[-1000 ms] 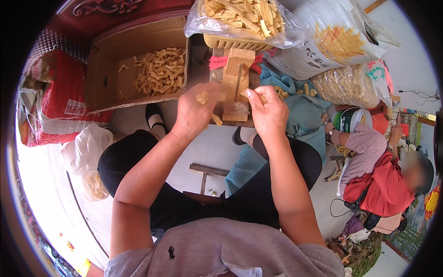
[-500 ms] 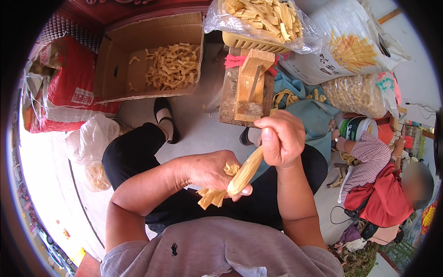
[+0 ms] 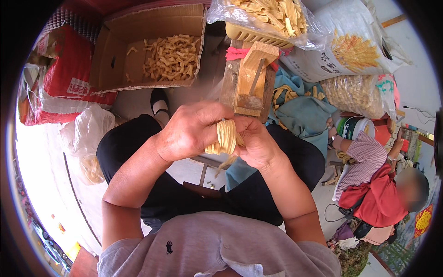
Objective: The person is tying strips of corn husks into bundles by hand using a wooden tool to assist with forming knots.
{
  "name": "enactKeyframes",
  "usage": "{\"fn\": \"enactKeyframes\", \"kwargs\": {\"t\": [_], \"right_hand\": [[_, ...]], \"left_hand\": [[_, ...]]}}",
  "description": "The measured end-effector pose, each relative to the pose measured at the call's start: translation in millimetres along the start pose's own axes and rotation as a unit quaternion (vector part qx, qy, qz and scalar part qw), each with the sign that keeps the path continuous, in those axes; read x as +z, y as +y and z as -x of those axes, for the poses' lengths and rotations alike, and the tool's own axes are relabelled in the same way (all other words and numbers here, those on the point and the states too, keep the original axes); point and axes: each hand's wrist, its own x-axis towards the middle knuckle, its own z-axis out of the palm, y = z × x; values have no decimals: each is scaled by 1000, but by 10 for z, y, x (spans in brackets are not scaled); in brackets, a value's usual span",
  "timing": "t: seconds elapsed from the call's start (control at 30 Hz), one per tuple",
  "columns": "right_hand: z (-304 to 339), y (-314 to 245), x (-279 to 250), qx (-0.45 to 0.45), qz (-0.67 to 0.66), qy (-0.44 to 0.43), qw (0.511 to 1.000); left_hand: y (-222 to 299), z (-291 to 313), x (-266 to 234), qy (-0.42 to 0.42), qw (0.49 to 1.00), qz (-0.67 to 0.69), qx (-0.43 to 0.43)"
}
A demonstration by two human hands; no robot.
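Note:
In front of my lap, a pale-yellow ribbed strip (image 3: 226, 136) is bent into a loop between my two hands. My left hand (image 3: 196, 128) is closed on its left side, and my right hand (image 3: 259, 144) pinches it from the right, partly hidden behind it. A thin frayed end hangs below the fingers. Just beyond my hands stands a wooden block (image 3: 250, 98) with a narrow metal bar slanting across it, mounted on a worn wooden bench (image 3: 228, 87). A pink cloth (image 3: 236, 53) is tied around the bench.
A cardboard box (image 3: 115, 76) at the far left holds many knotted yellow pieces (image 3: 171, 57). Beyond the bench, a yellow basket (image 3: 249, 35) carries loose strips (image 3: 277, 16) in plastic. White sacks (image 3: 346, 46) and blue cloth (image 3: 300, 117) lie to the right, where another person (image 3: 376, 198) sits.
Both hands have come together and moved up toward the bench. The strip, stretched between them before, is now folded into a loop. My left hand has risen; my right has lowered slightly leftward.

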Motion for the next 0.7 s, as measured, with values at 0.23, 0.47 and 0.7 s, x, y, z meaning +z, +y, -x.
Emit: {"fn": "enactKeyframes", "kwargs": {"t": [0.23, 0.47, 0.7], "right_hand": [[10, -112, 98, -172, 274, 184, 928], [-2, -50, 44, -261, 676, 122, 679], [3, -95, -3, -103, 473, 123, 866]], "left_hand": [[57, -21, 63, 41, 978, 72, -190], [89, 61, 161, -76, 963, 28, -255], [96, -9, 62, 6, 937, 251, -243]]}}
